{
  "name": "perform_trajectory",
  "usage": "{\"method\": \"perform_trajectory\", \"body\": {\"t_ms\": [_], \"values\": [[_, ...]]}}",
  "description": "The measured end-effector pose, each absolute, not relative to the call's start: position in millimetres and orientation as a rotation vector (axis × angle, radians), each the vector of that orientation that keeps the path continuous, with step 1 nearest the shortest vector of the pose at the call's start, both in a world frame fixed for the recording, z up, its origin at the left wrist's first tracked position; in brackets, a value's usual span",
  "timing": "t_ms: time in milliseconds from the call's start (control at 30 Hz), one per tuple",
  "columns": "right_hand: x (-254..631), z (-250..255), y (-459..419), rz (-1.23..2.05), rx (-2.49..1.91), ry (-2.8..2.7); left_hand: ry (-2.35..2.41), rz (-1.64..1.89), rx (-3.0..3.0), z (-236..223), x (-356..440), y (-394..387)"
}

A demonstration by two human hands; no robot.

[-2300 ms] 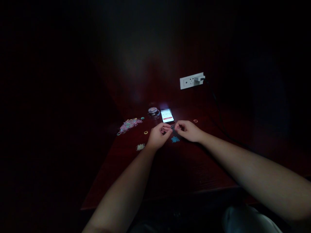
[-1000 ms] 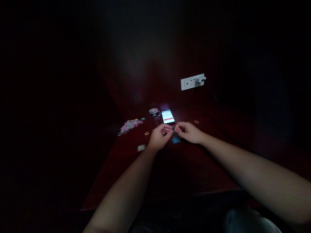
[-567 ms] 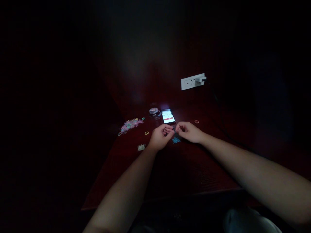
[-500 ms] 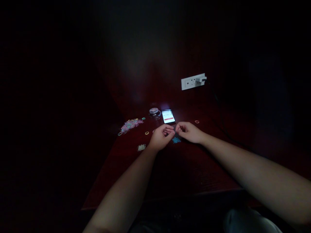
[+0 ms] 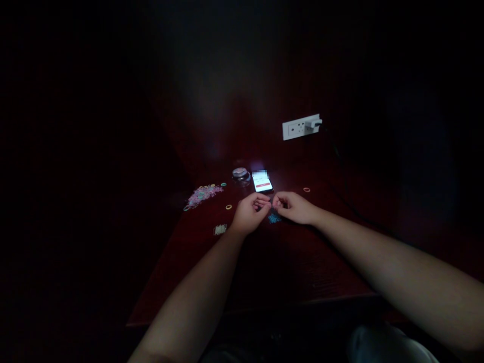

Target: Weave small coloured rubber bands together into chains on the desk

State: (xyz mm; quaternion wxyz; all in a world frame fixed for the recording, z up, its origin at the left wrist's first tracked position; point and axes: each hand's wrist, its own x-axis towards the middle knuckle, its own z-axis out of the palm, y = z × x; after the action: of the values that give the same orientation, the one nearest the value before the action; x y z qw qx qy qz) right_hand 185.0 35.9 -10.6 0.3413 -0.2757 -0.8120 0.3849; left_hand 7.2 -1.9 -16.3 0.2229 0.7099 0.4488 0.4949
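Observation:
My left hand (image 5: 250, 213) and my right hand (image 5: 295, 207) face each other over the dark red table, fingertips almost meeting. Both are closed in a pinch with curled fingers; whatever lies between the tips is too small and dim to make out. Just below them is a small heap of blue elastic bands (image 5: 274, 218). Beside my left wrist rests a bundle of pale, cream-coloured bands (image 5: 220, 230). A single yellow band (image 5: 229, 207) lies left of my left hand, and a pink one (image 5: 306, 190) beyond my right hand.
A heap of multicoloured bands (image 5: 204, 195) spreads near the table's left edge. Behind my hands stand a clear lidded jar (image 5: 241, 177) and a phone (image 5: 263, 183) with a lit screen. A wall socket (image 5: 298, 128) holds a plug, its dark cable (image 5: 336, 146) trailing right.
My right hand has dipped very slightly. A trace of blue visible at its fingertips before no longer shows clearly. The things on the table have stayed where they were.

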Motion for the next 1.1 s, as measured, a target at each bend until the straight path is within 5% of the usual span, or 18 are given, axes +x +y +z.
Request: {"method": "perform_trajectory", "body": {"t_ms": [1100], "values": [[186.3,-9.8,36.3,0.886,-0.677,-2.100,1.192,1.383,1.850,-18.5,7.7,0.6]]}}
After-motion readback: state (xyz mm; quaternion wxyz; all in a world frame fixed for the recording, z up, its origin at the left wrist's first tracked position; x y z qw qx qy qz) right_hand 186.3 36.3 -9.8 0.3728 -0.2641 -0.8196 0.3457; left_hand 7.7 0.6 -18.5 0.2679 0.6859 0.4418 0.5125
